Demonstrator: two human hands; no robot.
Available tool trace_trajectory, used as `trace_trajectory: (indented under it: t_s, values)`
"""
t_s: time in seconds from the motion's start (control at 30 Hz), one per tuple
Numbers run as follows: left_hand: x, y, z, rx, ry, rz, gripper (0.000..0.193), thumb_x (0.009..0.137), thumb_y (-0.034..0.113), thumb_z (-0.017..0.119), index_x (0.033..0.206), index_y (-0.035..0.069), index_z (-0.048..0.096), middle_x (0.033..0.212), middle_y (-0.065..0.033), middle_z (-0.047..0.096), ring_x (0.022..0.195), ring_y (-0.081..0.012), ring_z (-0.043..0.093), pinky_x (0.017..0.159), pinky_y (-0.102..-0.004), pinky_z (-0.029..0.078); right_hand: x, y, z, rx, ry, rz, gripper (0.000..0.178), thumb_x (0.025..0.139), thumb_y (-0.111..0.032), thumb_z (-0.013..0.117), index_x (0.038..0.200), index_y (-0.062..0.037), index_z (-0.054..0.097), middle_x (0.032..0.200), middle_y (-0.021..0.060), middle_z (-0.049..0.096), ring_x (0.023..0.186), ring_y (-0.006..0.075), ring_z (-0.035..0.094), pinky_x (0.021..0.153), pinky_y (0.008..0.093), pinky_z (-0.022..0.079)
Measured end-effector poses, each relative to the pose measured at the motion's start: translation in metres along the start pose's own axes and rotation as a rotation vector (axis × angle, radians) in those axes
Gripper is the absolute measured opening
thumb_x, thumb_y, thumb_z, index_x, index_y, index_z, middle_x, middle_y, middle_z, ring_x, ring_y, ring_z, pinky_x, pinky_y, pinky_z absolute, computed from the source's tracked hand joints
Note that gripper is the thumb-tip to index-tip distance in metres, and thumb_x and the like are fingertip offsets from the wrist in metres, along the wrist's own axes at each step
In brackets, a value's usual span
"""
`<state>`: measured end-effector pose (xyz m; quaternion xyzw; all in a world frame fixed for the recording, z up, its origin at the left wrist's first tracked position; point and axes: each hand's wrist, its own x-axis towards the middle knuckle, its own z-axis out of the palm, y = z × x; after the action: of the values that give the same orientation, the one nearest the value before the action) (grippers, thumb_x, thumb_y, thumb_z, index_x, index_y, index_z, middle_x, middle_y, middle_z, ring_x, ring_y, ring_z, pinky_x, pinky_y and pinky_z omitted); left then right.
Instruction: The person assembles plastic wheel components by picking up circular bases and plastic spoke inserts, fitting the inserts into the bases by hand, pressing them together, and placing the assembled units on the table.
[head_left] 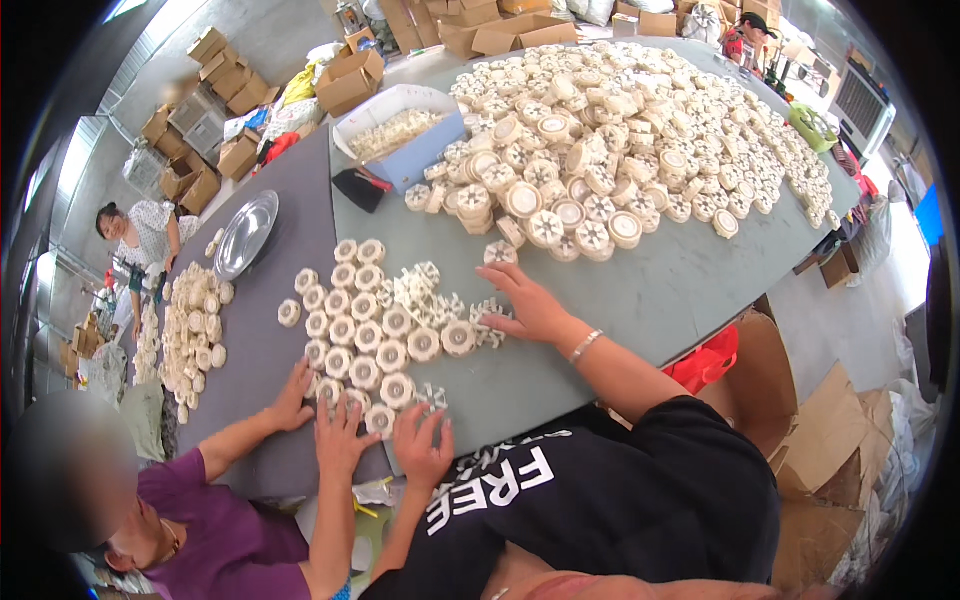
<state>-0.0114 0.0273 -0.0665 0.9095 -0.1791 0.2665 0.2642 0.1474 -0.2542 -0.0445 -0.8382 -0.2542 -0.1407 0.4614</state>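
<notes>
We looked down on a grey-green table [640,300] and there was our right hand [525,305], stretched out flat with fingers spread, resting on the loose small white toothed pieces [425,290] beside the laid-out rows of cream round discs [365,330]. It gripped nothing. Our left hand [422,445] lay open too, fingers splayed at the near edge of the rows, touching the nearest discs, holding none. Just to its left a co-worker's hand [340,435] pressed on the same rows, and that person's other hand [293,400] sat at the table's seam. Farther off, a big heap of discs [620,140] covered the tabletop, a blue bin [400,135] stood near it, and a steel bowl [245,235] sat on the darker table.
</notes>
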Motion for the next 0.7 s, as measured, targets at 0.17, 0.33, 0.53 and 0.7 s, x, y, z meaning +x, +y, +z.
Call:
trace_trajectory:
  t_s: [0.17, 0.33, 0.53, 0.7]
  values:
    - [0.016, 0.022, 0.001, 0.184, -0.04, -0.044, 0.042, 0.078, 0.021, 0.077, 0.117, 0.006, 0.068, 0.127, -0.0167, 0.058, 0.122, -0.0387, 0.051, 0.104, -0.0485, 0.041, -0.01, 0.033, 0.007, -0.106, -0.234, -0.126, 0.057, 0.089, -0.043, 0.072, 0.134, -0.0092, 0.06, 0.128, 0.0157, 0.061, 0.116, 0.0359, 0.058, 0.102, 0.0444, 0.046]
    - [0.013, 0.014, 0.007, 0.12, -0.042, -0.08, 0.049, 0.078, 0.023, 0.077, 0.121, 0.004, 0.064, 0.126, -0.0157, 0.058, 0.122, -0.0383, 0.051, 0.106, -0.0493, 0.041, -0.012, 0.025, 0.004, 0.069, -0.26, -0.026, 0.048, 0.09, -0.041, 0.072, 0.125, -0.0093, 0.067, 0.119, 0.0145, 0.066, 0.112, 0.0347, 0.059, 0.099, 0.0436, 0.046]
    - [0.009, 0.02, 0.007, 0.14, -0.009, -0.13, 0.047, 0.079, 0.023, 0.076, 0.12, 0.004, 0.064, 0.125, -0.0138, 0.058, 0.124, -0.0365, 0.051, 0.108, -0.0485, 0.04, -0.016, 0.016, -0.002, 0.026, -0.269, -0.067, 0.049, 0.084, -0.031, 0.079, 0.127, -0.0117, 0.066, 0.121, 0.0123, 0.065, 0.114, 0.0325, 0.059, 0.099, 0.041, 0.048]
    - [0.015, 0.022, 0.011, 0.114, -0.008, -0.109, 0.047, 0.079, 0.023, 0.076, 0.12, 0.004, 0.064, 0.126, -0.0134, 0.058, 0.124, -0.0371, 0.051, 0.108, -0.0481, 0.04, -0.011, 0.034, 0.0, 0.087, -0.056, 0.004, 0.052, 0.079, -0.029, 0.084, 0.125, -0.0101, 0.066, 0.125, 0.0136, 0.061, 0.118, 0.0344, 0.057, 0.097, 0.041, 0.05]
